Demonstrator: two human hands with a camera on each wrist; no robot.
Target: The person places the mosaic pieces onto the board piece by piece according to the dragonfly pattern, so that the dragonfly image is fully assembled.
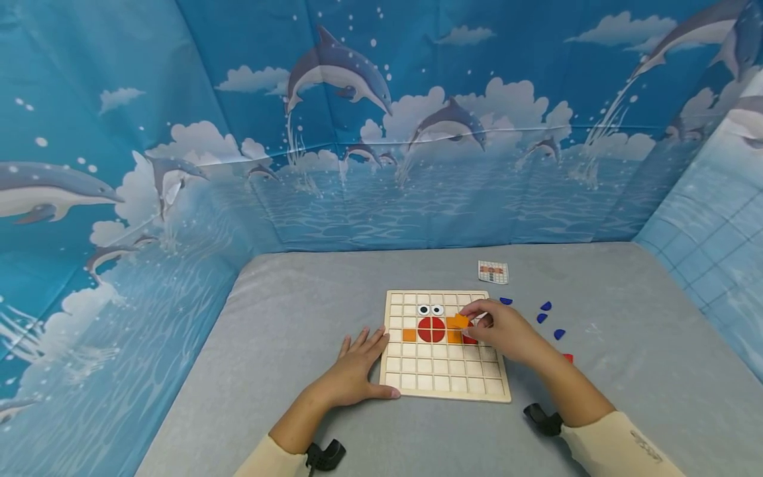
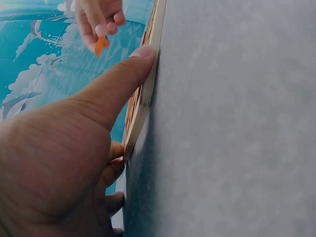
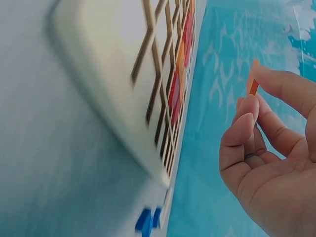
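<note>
A wooden grid board [image 1: 441,384] lies on the grey table. My left hand [image 1: 357,371] rests against its left side, fingers spread, with the thumb on the near left corner. Above the board's right half, my right hand [image 1: 497,326] pinches an orange tile [image 3: 253,81] between thumb and fingertip, held clear of the grid. Set in the grid are a red circle [image 1: 431,329] of several pieces, two white-and-black eye pieces [image 1: 438,309] above it, and an orange square [image 1: 408,335] to its left. More orange and red pieces [image 1: 469,336] lie partly hidden under my right hand.
A small printed pattern card [image 1: 493,272] lies beyond the board. Several blue half-round pieces [image 1: 559,334] are scattered to its right. A red piece [image 1: 568,358] shows partly behind my right forearm. A dolphin-print curtain [image 1: 381,199] surrounds the table [image 1: 298,291].
</note>
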